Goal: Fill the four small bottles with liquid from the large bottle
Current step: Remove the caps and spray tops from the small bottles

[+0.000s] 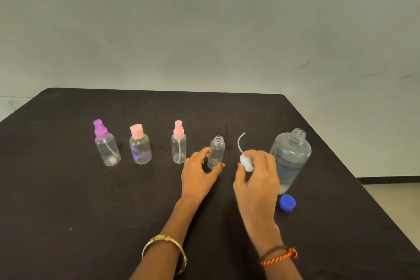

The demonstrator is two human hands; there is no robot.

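Head: open small bottle between left fingers.

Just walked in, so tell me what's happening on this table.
A person is partway through filling small bottles. The left hand holds the uncapped small bottle upright on the black table. The right hand pinches its white spray top, tube pointing up. The large bottle stands open, its blue cap lying beside it. Three other small bottles are still capped.
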